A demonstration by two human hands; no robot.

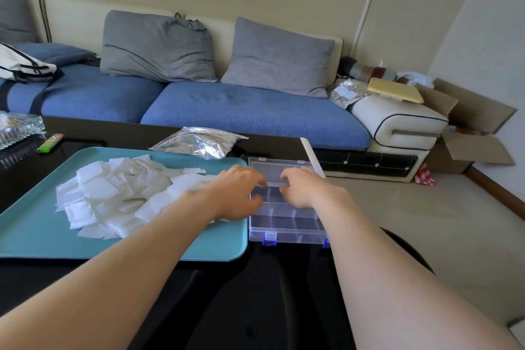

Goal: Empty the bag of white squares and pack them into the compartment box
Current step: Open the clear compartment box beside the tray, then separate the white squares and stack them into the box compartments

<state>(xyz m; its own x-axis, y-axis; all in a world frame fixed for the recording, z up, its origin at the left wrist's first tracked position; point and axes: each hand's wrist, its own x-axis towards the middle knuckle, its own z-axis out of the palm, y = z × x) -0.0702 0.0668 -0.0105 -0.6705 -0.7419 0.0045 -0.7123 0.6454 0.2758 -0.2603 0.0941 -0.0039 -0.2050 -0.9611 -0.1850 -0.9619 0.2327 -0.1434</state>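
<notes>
A heap of white squares lies on a teal tray. Behind the tray lies the silver foil bag, crumpled and flat. The clear compartment box, with blue latches, sits open just right of the tray, and its compartments look empty. My left hand is at the box's left edge, with fingers and thumb curled around the rim. My right hand hovers over the box's middle rows with its fingers curled down onto a divider. Whether it pinches anything is hidden.
The dark table carries a green lighter and a glass dish at the far left. A blue sofa stands behind the table. Cardboard boxes sit on the floor at right.
</notes>
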